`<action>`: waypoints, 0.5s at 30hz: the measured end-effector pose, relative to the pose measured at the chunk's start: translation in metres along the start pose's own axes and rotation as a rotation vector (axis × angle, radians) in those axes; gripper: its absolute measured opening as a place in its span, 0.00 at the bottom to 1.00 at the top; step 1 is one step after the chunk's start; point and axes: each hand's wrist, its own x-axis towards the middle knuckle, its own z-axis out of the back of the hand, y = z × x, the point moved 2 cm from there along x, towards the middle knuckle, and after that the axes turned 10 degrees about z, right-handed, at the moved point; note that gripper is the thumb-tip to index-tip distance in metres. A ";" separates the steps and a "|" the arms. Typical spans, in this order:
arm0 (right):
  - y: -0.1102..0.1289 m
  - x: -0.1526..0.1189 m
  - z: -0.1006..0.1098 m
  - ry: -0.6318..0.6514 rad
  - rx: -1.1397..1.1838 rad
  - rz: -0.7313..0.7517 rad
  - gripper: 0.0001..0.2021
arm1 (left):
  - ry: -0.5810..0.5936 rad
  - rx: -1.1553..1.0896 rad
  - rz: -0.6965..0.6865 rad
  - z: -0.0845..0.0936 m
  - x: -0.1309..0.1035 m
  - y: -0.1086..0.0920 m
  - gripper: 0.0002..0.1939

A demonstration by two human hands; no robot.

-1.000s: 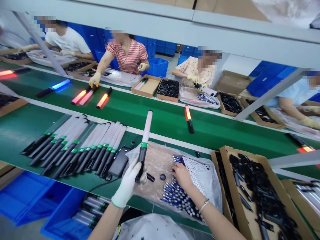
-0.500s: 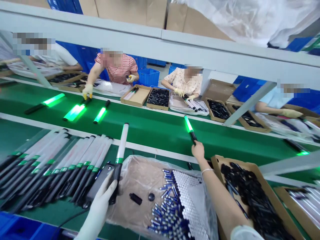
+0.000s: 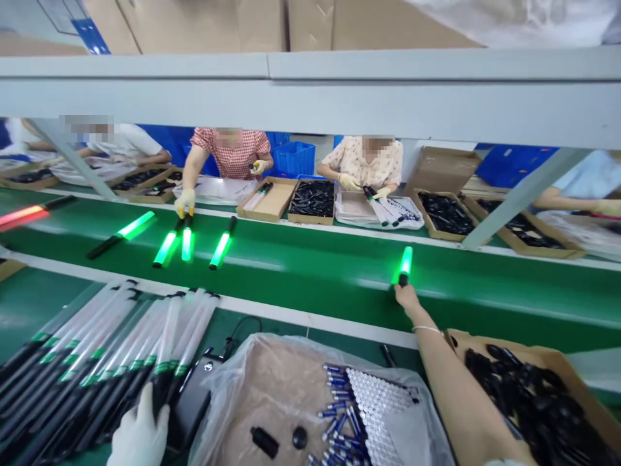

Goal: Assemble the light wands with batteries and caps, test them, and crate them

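Note:
My right hand (image 3: 409, 299), bare with a thin bracelet at the wrist, grips the black handle of a glowing green light baton (image 3: 406, 260) over the green conveyor belt (image 3: 301, 272). At the lower left, my gloved left hand (image 3: 140, 432) has its thumb and fingers around the black handle of an unlit white baton (image 3: 169, 329). That baton lies on top of a row of similar batons (image 3: 92, 343) with green bands. Between my arms is a plastic-lined box (image 3: 237, 395) holding blue-and-silver batteries (image 3: 342, 421), a black cylinder (image 3: 264, 441) and a round black cap (image 3: 299, 437).
A carton of black parts (image 3: 533, 395) stands to my right. A black device (image 3: 196, 388) with a cable lies beside the batons. Lit batons (image 3: 222, 249) rest on the belt. Across it, co-workers in gloves handle batons. A grey beam (image 3: 310, 97) crosses overhead.
My left hand has moved left and down with the white baton, from beside the plastic-lined box onto the row. My right hand reaches farther right over the belt. The view has levelled.

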 end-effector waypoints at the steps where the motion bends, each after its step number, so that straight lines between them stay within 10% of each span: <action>1: 0.013 -0.018 -0.006 0.016 0.068 -0.006 0.10 | -0.029 0.020 -0.026 -0.001 0.002 -0.002 0.39; 9: 0.113 -0.234 -0.050 0.558 0.974 -0.042 0.15 | -0.133 0.047 -0.206 0.006 -0.012 -0.004 0.33; 15: 0.130 -0.290 -0.044 0.592 1.024 -0.057 0.16 | -0.095 -0.031 -0.227 0.026 -0.025 0.002 0.30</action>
